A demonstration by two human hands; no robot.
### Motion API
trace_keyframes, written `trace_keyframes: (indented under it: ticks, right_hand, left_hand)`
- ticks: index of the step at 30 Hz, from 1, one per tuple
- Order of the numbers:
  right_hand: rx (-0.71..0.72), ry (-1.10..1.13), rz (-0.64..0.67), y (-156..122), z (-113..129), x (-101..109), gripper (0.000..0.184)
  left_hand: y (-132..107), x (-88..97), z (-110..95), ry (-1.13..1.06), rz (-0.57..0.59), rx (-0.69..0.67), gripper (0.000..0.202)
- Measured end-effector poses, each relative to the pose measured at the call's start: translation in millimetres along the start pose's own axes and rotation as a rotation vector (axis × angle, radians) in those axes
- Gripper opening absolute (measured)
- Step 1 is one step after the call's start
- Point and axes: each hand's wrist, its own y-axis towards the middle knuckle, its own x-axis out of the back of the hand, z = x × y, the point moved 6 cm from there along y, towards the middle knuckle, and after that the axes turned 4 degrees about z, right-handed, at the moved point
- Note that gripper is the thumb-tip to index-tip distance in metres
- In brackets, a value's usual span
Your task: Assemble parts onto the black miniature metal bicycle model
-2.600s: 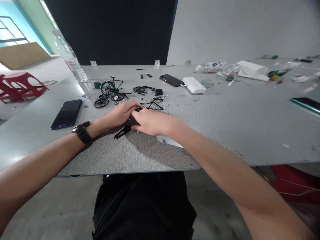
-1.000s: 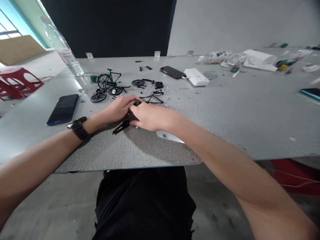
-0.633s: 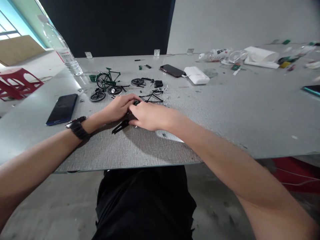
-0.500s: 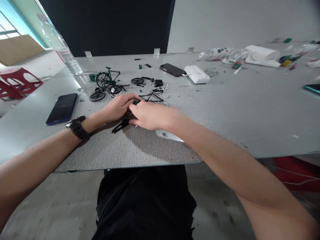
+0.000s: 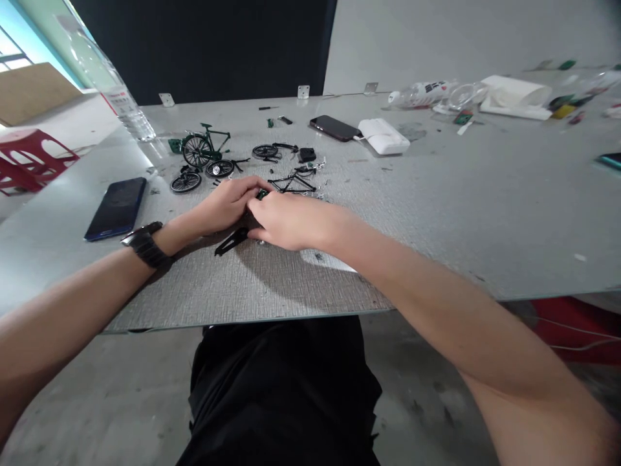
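Note:
My left hand point(image 5: 228, 204) and my right hand point(image 5: 286, 220) meet on the grey table point(image 5: 436, 213), fingers curled together over a small green part point(image 5: 262, 193) that is mostly hidden. A black elongated piece point(image 5: 229, 241) pokes out from under them toward me. Just beyond lie a black model bicycle frame point(image 5: 294, 185), loose small wheels point(image 5: 185, 182) and a partly built green model bicycle point(image 5: 200, 146). A black watch is on my left wrist.
A dark phone point(image 5: 115, 208) lies at left, a water bottle point(image 5: 114, 97) behind it. Farther back sit another phone point(image 5: 336, 127) and a white power bank point(image 5: 384, 136). Bottles, paper and clutter point(image 5: 485, 100) fill the far right. A red stool point(image 5: 29, 152) stands beyond the table's left.
Both hands stay together over the small part with only slight finger shifts; the view has tilted a little, sliding the scene.

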Motion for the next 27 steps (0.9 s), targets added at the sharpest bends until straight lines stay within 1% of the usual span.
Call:
trace_keyframes:
  ticks: [4, 12, 19, 27]
  right_hand:
    - [-0.007, -0.019, -0.007, -1.7, 2.3, 1.5, 0.050]
    - [0.002, -0.068, 0.000, -3.8, 8.3, 0.7, 0.040]
    - [0.043, -0.067, -0.034, -0.3, 6.1, -3.6, 0.042]
    - [0.017, -0.044, -0.005, -5.1, 9.0, -0.6, 0.039]
  left_hand:
    - [-0.4, 0.8, 1.0, 0.012, -0.011, 0.031, 0.033]
    - [0.0, 0.7, -1.4, 0.045, 0.013, 0.025, 0.033]
    - [-0.6, 0.2, -3.7, 0.054, 0.023, 0.022, 0.036]
    - [-0.7, 0.4, -4.5, 0.053, 0.030, 0.013, 0.036]
